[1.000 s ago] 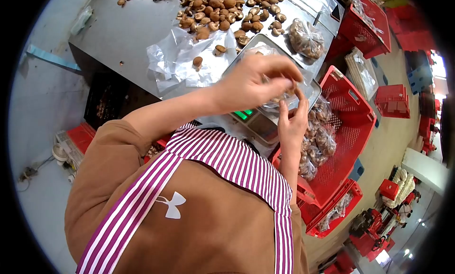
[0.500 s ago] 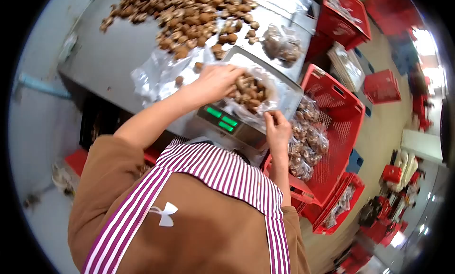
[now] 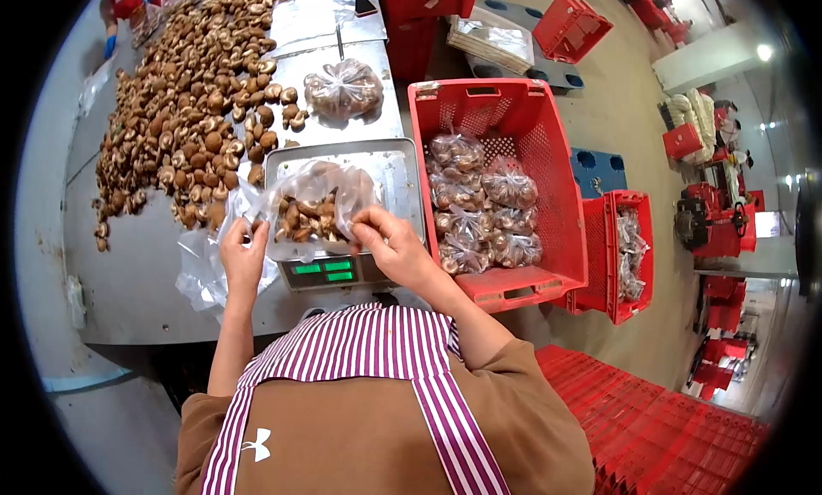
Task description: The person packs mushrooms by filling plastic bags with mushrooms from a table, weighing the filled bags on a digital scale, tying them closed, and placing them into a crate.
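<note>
A clear plastic bag point(image 3: 353, 195) part-filled with brown mushrooms point(image 3: 308, 218) sits with its mouth open on the metal pan of a digital scale point(image 3: 399, 174). The scale's green display point(image 3: 324, 271) is lit, but its digits are too small to read. My left hand point(image 3: 243, 253) pinches the bag's left edge between thumb and fingers. At the right edge, the thumb and fingers of my right hand point(image 3: 390, 243) close on the plastic. Loose clear bags point(image 3: 202, 271) lie beside my left hand on the metal table point(image 3: 137, 277).
A large mushroom heap point(image 3: 188, 127) spreads across the table's left. Behind the scale rests a tied mushroom bag point(image 3: 344, 91). To the right, a red crate point(image 3: 548, 187) holds several filled bags point(image 3: 509, 187). A co-worker's blue-gloved hand point(image 3: 110, 46) shows far left.
The view has swung round toward the right. My left hand has come off the mushrooms in the bag to its left edge. My right hand remains at the bag's right edge.
</note>
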`<state>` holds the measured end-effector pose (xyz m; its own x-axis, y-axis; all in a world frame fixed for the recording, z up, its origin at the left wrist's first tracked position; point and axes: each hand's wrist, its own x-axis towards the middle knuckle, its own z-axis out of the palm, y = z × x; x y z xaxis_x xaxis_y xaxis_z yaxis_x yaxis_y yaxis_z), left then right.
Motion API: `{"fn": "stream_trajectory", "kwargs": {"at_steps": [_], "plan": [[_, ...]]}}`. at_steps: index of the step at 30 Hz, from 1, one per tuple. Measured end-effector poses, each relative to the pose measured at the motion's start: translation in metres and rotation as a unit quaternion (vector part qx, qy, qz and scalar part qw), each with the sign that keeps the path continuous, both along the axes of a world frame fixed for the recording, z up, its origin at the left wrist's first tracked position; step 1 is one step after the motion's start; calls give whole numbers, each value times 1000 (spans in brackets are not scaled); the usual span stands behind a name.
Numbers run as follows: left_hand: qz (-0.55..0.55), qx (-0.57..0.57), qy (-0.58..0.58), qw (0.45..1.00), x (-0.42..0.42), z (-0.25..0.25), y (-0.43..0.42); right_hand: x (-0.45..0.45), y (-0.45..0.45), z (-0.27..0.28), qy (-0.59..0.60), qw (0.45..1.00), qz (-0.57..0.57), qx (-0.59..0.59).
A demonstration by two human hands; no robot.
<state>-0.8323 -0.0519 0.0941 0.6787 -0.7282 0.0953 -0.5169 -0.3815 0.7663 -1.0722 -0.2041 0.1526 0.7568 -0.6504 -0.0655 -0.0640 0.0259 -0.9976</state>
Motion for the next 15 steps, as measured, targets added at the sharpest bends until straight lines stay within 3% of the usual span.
{"fn": "stream_trajectory", "kwargs": {"at_steps": [2,4,6,8,9,12,15], "plan": [[-5,-36,25,999,-2,8,-3,-9,-5,-3,36,999,18,-30],[5,-104,194,976,-9,27,-7,-19,-9,-7,194,962,89,-173],[-11,-162,239,957,-12,41,-13,-22,-16,-1,146,941,140,-273],[-48,-157,257,952,-18,66,-19,-16,-16,23,100,988,84,-79],[-56,-174,276,944,-22,70,-24,-13,-16,32,73,996,41,-38],[-116,-195,390,892,-27,75,-40,7,-24,39,-23,997,6,-74],[-164,-165,458,858,-33,82,-43,29,-24,29,-48,996,71,21]]}}
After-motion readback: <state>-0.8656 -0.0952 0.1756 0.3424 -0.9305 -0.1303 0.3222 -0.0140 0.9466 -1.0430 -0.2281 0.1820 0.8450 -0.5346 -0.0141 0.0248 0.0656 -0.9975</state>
